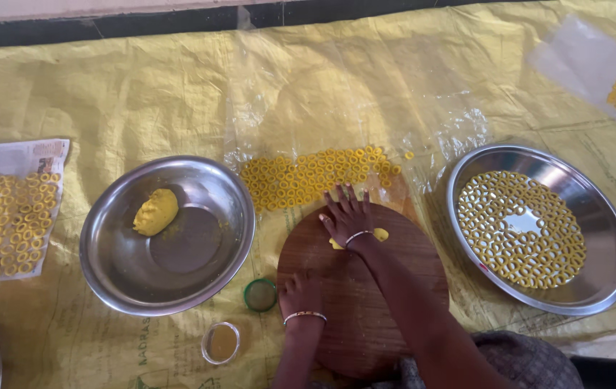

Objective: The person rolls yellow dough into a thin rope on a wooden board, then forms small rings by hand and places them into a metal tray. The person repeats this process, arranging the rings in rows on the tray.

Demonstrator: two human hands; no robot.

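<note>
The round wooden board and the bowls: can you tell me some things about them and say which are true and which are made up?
1. The right hand presses yellow dough on the round wooden board. True.
2. The left bowl holds rings. False: it holds one dough lump.
3. The right bowl holds many rings. True.
4. The left hand holds the green lid. False: it rests on the board.

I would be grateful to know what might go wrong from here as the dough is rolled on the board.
1. The right hand presses dough near the board edge, beside the rings on plastic; a long stroke could squash them.
2. The left hand rests at the board's left edge, close to the green cap and small cup; a nudge might tip them.
</note>
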